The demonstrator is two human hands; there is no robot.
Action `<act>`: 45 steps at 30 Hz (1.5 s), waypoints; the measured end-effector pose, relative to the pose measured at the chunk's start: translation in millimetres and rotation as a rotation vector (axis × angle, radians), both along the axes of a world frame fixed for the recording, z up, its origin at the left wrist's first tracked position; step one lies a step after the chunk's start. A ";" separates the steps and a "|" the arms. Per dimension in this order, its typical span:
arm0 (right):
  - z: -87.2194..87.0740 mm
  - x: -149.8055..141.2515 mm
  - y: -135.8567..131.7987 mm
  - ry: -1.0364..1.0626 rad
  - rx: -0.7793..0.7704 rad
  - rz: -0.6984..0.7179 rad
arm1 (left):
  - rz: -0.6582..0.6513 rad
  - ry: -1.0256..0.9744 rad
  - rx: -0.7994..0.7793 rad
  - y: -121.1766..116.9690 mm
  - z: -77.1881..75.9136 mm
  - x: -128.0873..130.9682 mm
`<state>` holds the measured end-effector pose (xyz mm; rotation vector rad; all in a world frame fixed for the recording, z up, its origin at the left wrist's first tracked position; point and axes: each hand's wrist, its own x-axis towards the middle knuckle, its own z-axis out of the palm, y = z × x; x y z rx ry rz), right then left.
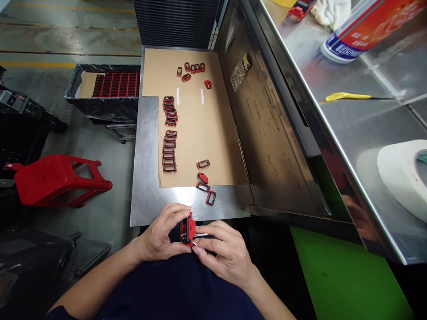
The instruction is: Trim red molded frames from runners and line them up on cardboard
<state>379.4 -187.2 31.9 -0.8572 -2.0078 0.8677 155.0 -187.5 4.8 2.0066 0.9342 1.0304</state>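
Surface (146,146): smooth metal, dull sheen, under matt brown cardboard (200,124). Stool (50,178): glossy red plastic. Bin liner (110,106): shiny black plastic film. Glove (332,12): white, soft-looking cloth.

the left hand (167,233) grips a red-and-black part (188,229) near the right hand (227,251).

1. Held part (189,229): red and black, like the small frames (169,155) on tan cardboard (196,129).
2. Plastic stool (50,178): solid red.
3. Floor (116,171): grey, striped with yellow lines.
4. Can (370,32): orange-red above navy with white lettering.
5. Tape roll (398,175): white.
6. Lower-right panel (350,275): vivid green (easily the loudest patch).
7. Shirt (193,289): plain navy.
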 end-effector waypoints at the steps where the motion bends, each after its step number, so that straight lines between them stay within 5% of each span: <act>1: 0.9 -0.1 0.1 -0.006 0.008 -0.002 | -0.001 -0.001 -0.001 -0.2 0.0 -0.1; 45: 0.1 -1.0 2.3 -0.088 0.025 0.091 | 0.023 0.021 -0.035 -0.8 -12.0 -4.4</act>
